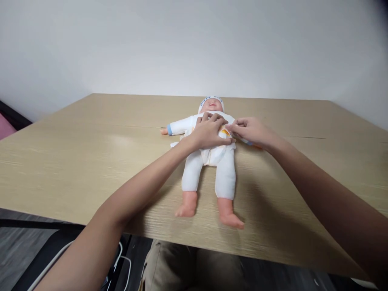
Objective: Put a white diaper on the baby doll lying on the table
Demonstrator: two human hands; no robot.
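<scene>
A baby doll (226, 178) in white clothes lies on its back, its head away from me and its bare feet towards me. Around its hips is a white diaper (212, 157) with a yellow-orange print at the waist. My left hand (209, 131) rests over the doll's belly and the diaper's front, fingers spread and thumb stretched to the right. At the diaper's right waist edge, my right hand (250, 130) is closed in a pinch on the diaper. A white diaper tab (173, 144) sticks out on the left side. The exact bit between my right fingertips is hidden.
The doll lies on a light wooden table (91, 169) set against a white wall (151, 48). White cables (129, 262) hang below the front edge at the left. A pink and black object (7, 123) shows at the far left.
</scene>
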